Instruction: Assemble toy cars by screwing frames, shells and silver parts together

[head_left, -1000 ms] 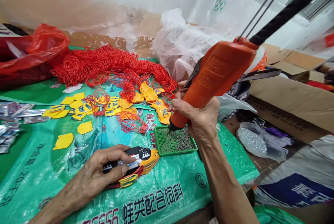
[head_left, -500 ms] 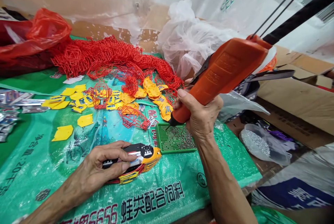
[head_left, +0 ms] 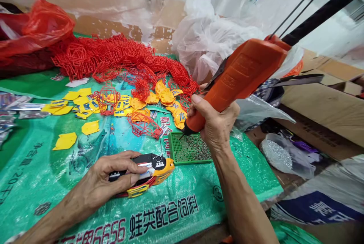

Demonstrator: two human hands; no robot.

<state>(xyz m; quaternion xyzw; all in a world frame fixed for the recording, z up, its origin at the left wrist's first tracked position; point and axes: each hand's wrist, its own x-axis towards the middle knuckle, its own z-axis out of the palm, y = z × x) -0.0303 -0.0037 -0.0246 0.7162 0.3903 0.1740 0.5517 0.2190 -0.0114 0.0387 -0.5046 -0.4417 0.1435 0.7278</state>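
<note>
Gripping an orange power screwdriver (head_left: 236, 81), the right hand (head_left: 218, 123) is keeping its bit (head_left: 181, 137) over a green plastic screw tray (head_left: 193, 162), so work is apparently lingering; the left hand (head_left: 109, 175) is clasping a black-and-yellow toy car (head_left: 155, 172) alongside.

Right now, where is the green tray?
In the head view, the green tray lies just right of centre, beside the orange nose of the toy car, under the tip of the orange power driver.

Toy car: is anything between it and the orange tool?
Only the green tray, lying low: the orange tool points at the tray's far left part; the toy car lies by the near left corner.
</note>
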